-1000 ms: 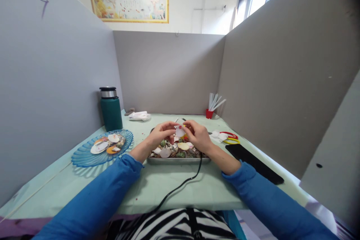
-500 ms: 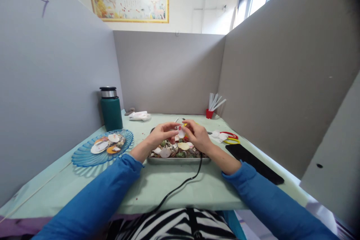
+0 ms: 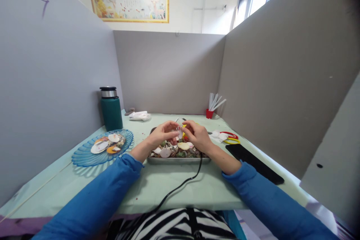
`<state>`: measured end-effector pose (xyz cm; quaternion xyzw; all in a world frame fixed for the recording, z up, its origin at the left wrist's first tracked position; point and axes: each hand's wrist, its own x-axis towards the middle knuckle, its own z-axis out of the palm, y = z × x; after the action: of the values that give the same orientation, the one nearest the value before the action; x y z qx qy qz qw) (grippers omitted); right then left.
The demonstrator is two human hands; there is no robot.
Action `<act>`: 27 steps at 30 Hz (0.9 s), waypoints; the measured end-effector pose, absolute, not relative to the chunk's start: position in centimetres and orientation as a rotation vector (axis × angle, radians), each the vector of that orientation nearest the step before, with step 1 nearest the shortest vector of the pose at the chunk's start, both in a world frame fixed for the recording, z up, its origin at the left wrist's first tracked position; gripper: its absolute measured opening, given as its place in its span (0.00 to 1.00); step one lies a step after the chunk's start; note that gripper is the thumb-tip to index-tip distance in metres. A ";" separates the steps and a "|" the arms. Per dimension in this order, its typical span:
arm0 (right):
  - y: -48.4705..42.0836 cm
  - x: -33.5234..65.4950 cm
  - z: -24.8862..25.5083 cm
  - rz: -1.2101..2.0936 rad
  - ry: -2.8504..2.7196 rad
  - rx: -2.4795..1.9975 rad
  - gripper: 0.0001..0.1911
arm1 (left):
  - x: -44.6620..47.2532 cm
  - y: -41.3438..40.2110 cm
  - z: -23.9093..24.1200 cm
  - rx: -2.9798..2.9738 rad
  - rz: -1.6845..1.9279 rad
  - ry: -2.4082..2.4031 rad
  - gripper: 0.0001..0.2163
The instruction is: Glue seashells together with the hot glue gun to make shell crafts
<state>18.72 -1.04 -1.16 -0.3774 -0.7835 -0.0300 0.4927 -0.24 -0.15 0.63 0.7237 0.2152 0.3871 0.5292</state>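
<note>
The grip of the left hand (image 3: 161, 135) and that of the right hand (image 3: 200, 137) both close on one small white piece (image 3: 180, 133) with a touch of red, pinched by the fingertips above the tray.

Counted from the largest down: three grey panels (image 3: 168, 75) enclose one tabletop (image 3: 157, 187) under a pale green cover, and one gold-framed picture (image 3: 146, 11) hangs on the wall beyond. One blue ribbed plate (image 3: 80, 157) stands on the left, bearing at least two white shells (image 3: 101, 147) and one orange shell (image 3: 112, 150). One metal tray (image 3: 180, 161) lies under the hands, filled with shells and bits too crowded to count. To its right is one flat black slab (image 3: 253, 163); at the back left, one teal bottle (image 3: 111, 112). One black cable (image 3: 180, 185) runs from the right hand toward the near edge. Smaller still are one white packet (image 3: 140, 116), one red handle loop (image 3: 230, 134) with one yellow one beside it, and one red cup (image 3: 209, 113) of several white sticks (image 3: 215, 102).

Writing: the picture bears five large characters, from the left 興, 事, 萬, 和, 家, with tiny unreadable lines below; the left panel carries a handwritten "4" and "9".
</note>
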 end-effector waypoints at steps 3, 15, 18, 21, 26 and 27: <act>-1.1 18.7 -1.1 -0.064 -1.906 -0.924 0.11 | -0.1 0.0 0.5 1.726 0.953 0.530 0.22; -1.2 18.6 -0.9 0.069 -2.109 -0.882 0.12 | 0.2 0.7 -0.4 2.257 1.196 0.940 0.25; -1.2 18.4 -1.1 0.024 -2.126 -0.866 0.13 | 0.2 0.6 -0.3 2.350 1.263 0.989 0.24; -0.9 18.5 -1.2 0.007 -2.112 -0.889 0.15 | 0.2 0.8 -0.1 2.380 1.262 0.986 0.23; -0.5 18.7 -1.3 0.032 -2.094 -0.897 0.14 | 0.2 1.3 -0.3 2.192 1.191 0.925 0.18; -0.5 18.8 -1.3 0.044 -2.104 -0.882 0.14 | 0.1 1.4 -0.3 2.109 1.152 0.895 0.18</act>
<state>18.76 -0.51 -1.27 -0.3515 -0.8381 0.0174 0.4167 0.13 1.37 -0.27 0.7885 0.3344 0.4306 0.2845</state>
